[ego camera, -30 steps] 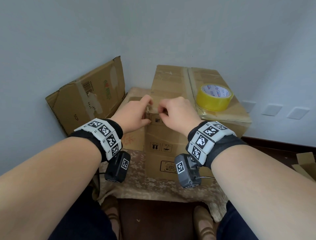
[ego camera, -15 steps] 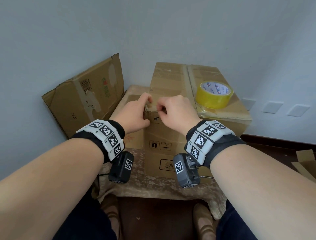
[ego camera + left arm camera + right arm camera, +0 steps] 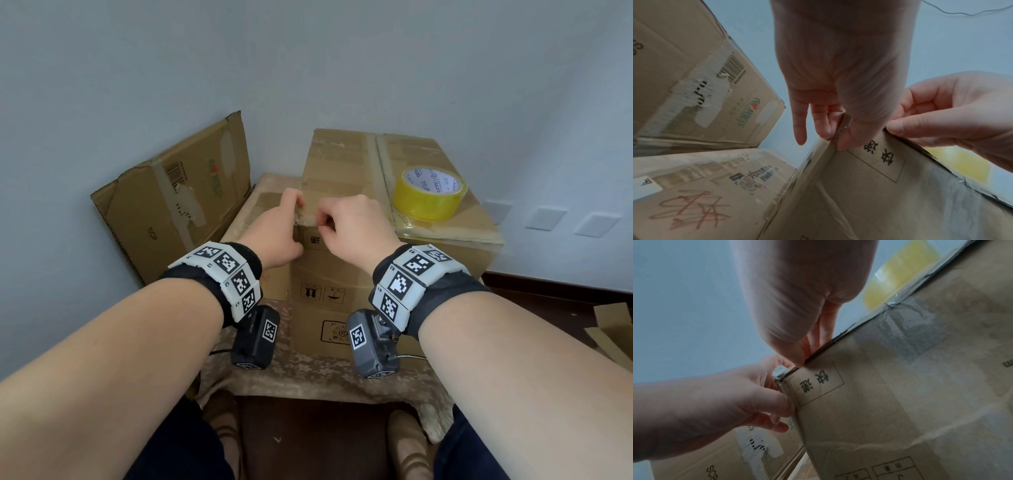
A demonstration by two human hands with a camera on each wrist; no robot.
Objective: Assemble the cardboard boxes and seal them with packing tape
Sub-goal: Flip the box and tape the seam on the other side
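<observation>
A plain room corner in a home, used for packing: bare pale blue-grey painted walls (image 3: 342, 61) meet at about twelve o'clock, with dark wooden skirting (image 3: 548, 284) and white blank wall plates (image 3: 544, 219) at two o'clock. A low table under a beige floral cloth (image 3: 308, 377) bears worn brown cardboard boxes (image 3: 359, 164) and a yellow roll of packing tape (image 3: 428, 195); a flattened brown carton (image 3: 171, 205) leans on the wall at ten o'clock.

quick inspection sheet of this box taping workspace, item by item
surface: patterned cloth over a low stand
job's things: assembled box upright; yellow tape roll flat on its top; smaller box beside it
clutter: flattened carton leaning on the wall; cardboard scraps on the floor
hands: left hand and right hand both pinch at the box's near top corner
cables: thin lead from the right wrist camera
surroundings: pale walls, wall plates
</observation>
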